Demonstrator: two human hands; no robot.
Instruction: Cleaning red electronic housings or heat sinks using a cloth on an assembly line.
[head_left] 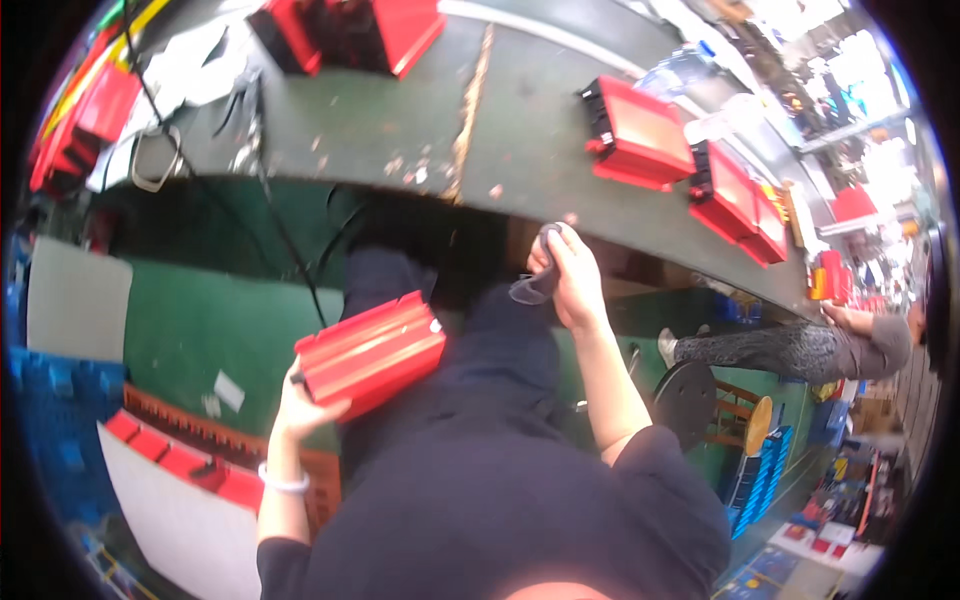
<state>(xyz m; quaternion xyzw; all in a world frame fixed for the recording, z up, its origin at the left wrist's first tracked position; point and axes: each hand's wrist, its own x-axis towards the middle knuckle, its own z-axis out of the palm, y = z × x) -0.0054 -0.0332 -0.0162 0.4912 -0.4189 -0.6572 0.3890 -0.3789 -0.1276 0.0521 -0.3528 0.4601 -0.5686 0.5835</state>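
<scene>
My left hand (302, 405), with a white band on its wrist, grips one end of a red ribbed plastic box (370, 352). That box is tilted and held over my lap, below the bench edge. In my right hand (575, 280) is a dark grey curved strip (537, 288), pinched at its upper end and hanging down near the bench's front edge. Its exact kind is not clear. The two hands are apart, and the strip does not touch the box.
A dark green workbench (380, 130) runs across the front, bearing red boxes (640, 130). A black cable (283, 235) hangs at left. Lower left, red pieces stand beside a white board (170, 510). At right are a round stool (685, 403) and another person (800, 350).
</scene>
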